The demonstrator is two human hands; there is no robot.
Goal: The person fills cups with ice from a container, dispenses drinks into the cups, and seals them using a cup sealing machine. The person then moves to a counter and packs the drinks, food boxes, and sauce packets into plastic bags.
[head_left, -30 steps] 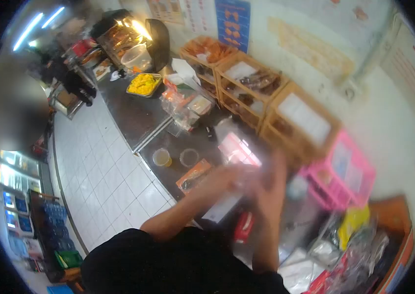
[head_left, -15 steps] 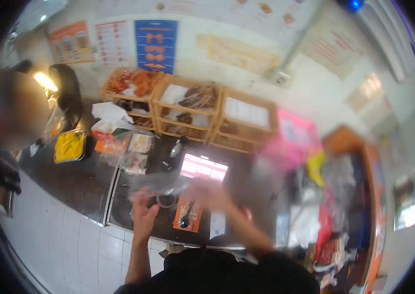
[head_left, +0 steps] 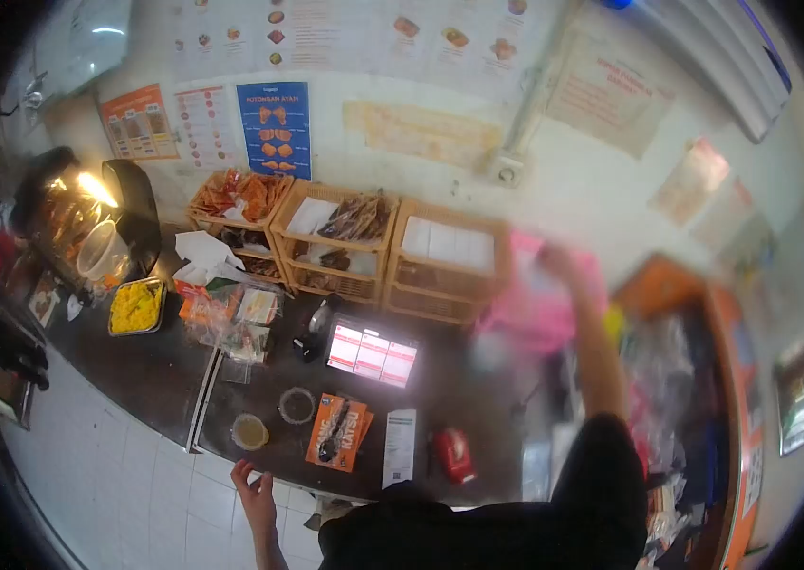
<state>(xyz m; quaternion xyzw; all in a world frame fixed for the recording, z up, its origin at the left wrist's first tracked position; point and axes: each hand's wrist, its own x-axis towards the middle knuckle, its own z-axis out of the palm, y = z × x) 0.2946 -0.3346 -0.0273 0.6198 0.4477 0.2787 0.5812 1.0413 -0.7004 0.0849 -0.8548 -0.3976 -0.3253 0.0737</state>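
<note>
My left hand hangs just off the counter's front edge, fingers loosely bent and apart, holding nothing. Nearest to it is a small round tub with pale brownish contents. Beside that tub lies a clear round container or lid. My right hand reaches out to the pink basket by the wall; motion blur hides its fingers and whatever they may hold. An orange printed card with a dark wrapped item on it and a paper receipt lie on the counter between my arms.
A lit tablet stands mid-counter, and a red stapler-like object lies near the front edge. Stacked tan baskets line the wall. At left is a tray of yellow food; clear plastic bags fill the right side.
Both hands have left the spot above the counter, where they held something clear. My left hand drew back toward me, and my right hand went to the pink basket. The small tub now shows.
</note>
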